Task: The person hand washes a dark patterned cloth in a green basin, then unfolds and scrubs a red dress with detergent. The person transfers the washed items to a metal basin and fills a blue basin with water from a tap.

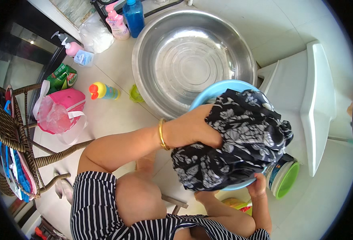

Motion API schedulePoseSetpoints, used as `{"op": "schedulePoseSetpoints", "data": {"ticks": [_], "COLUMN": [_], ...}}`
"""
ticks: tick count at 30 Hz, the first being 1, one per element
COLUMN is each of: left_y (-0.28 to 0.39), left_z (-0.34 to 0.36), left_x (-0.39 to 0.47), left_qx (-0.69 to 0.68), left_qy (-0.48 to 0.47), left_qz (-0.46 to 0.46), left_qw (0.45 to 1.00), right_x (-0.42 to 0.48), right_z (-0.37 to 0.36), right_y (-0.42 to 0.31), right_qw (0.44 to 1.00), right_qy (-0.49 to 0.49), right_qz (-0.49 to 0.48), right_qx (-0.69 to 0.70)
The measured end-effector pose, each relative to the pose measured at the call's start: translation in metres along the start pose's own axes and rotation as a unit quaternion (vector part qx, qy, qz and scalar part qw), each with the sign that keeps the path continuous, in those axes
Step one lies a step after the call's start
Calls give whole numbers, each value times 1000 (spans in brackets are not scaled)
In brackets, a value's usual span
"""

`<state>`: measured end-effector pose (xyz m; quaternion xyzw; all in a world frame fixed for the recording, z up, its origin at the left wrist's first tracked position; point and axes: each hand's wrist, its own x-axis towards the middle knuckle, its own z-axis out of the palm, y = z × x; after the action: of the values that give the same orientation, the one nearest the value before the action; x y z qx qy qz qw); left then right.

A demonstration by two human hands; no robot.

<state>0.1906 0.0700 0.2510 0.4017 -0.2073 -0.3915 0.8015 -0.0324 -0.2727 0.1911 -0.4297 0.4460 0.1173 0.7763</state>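
My left hand (196,126), with a gold bangle at the wrist, grips a bunched black cloth (242,132) patterned with white-grey flowers. Under the cloth is a light blue plastic basin (236,84), mostly hidden by it. Its lower right rim is held by my right hand (257,186), whose fingers are partly out of sight. Beyond, a large stainless steel basin (191,67) sits on the tiled floor, with the blue basin overlapping its near right rim in view. What lies inside the blue basin is covered.
A white ceramic fixture (317,105) and a lidded bucket (284,180) stand at right. Left are a yellow bottle (104,91), a pink bag (62,111) and a wicker chair (29,144). Pump bottles, including a pink one (117,24), and a blue bottle (134,18) stand behind.
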Motion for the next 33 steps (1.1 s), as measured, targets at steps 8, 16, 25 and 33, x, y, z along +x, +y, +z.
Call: {"op": "schedulePoseSetpoints", "data": {"ticks": [8, 16, 25, 33], "left_y": [-5, 2, -44, -99], "left_z": [-27, -158, -122, 47], "left_x": [3, 53, 95, 71], "left_qx": [157, 147, 626, 780], "left_qy": [162, 336, 271, -195], "left_qz": [-48, 43, -18, 82], "left_qw": [973, 930, 731, 589], "right_x": [13, 11, 8, 3], "right_z": [-34, -41, -24, -3], "right_y": [25, 19, 11, -1], "right_qw": [1000, 1000, 998, 998], "right_qy": [4, 24, 37, 10], "right_qz": [-25, -13, -9, -12], "right_qx": [10, -9, -55, -68]}}
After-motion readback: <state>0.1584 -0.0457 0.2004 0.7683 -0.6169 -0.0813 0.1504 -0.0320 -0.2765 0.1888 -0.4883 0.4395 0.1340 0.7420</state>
